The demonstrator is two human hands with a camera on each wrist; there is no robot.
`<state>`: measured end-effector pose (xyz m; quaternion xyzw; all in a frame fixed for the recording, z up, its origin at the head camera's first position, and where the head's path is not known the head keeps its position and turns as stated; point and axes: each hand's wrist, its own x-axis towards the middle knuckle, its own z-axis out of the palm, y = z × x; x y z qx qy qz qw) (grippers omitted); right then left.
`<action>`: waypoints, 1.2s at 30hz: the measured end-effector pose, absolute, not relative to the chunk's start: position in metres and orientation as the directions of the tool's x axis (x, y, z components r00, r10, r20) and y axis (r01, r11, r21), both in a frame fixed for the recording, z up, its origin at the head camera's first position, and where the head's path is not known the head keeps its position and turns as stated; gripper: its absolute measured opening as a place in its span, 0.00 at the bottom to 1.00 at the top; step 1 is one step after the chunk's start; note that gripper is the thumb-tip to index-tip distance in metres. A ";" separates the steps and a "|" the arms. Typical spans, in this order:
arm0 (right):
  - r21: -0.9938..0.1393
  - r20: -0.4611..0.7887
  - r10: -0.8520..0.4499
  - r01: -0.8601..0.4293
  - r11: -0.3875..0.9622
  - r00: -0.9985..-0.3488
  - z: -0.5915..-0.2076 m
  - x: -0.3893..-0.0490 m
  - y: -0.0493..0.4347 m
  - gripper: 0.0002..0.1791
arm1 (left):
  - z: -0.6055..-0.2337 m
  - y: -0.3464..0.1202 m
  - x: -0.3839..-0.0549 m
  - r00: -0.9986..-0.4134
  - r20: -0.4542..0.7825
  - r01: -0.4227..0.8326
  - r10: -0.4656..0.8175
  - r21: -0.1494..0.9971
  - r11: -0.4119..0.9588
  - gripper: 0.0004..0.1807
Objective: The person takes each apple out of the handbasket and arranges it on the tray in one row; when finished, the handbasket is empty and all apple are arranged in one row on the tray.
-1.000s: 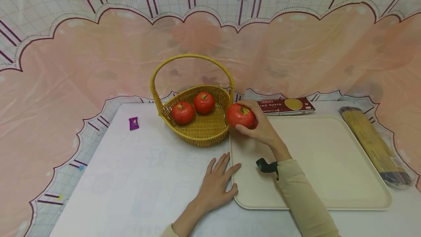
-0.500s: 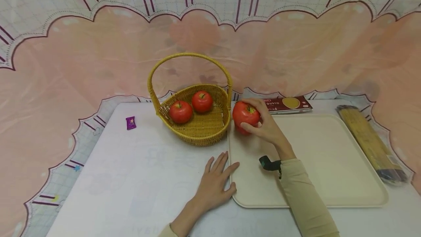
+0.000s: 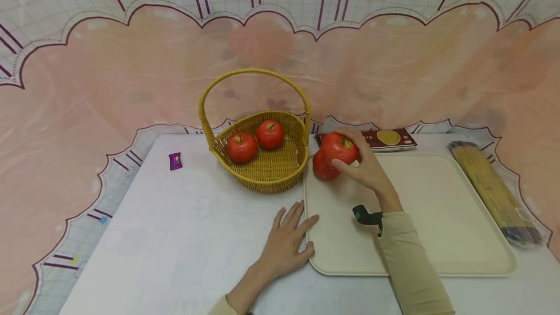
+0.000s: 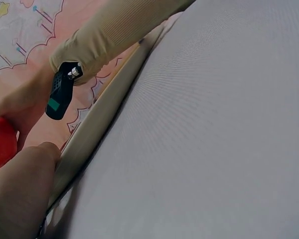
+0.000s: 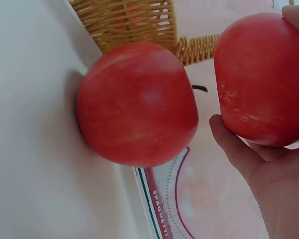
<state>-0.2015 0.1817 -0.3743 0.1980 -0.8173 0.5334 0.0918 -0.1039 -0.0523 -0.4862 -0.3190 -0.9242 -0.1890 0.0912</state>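
1. Change: over the last second the right hand (image 3: 365,166) shifts rightward, taking the held apple (image 3: 338,148) from beside the rim of the basket (image 3: 270,187) to a place farther from it. Thumb and fingers grasp the held apple; the right wrist view shows it raised off the surface.
2. Exposure: just left of the right hand, the resting apple (image 3: 324,169), earlier mostly masked, now shows at the far left corner of the tray (image 3: 446,222). The right wrist view shows a gap between the two.
3. Reading: the shift suggests a carry in progress, with the held apple outside the basket. The basket apples (image 3: 241,148), two in number, stay put, left of the right hand.
4. Left hand (image 3: 285,247): unmoved, fingers extended and spread, clasping nothing, resting at the tray's left rim.
5. Surface: the white table (image 3: 175,237) spreads left of the left hand. The box (image 3: 389,138) lies beyond the right hand, the pack (image 3: 492,188) well to its right, the sweet (image 3: 175,161) far to its left.
6. Room: beyond both hands hangs a printed peach cloth (image 3: 175,72).
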 end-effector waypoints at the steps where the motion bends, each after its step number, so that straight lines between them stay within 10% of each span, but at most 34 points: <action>1: -0.838 0.361 -0.224 -0.420 0.349 -0.905 -0.375 -0.202 0.182 0.37 | -0.486 -0.053 -0.104 -0.779 0.292 0.626 0.556 0.288 0.725 0.29; 36: -0.869 0.249 -0.142 -0.285 0.404 -0.958 -0.403 -0.215 0.220 0.40 | -0.486 -0.052 -0.103 -0.775 0.300 0.628 0.555 0.273 0.729 0.29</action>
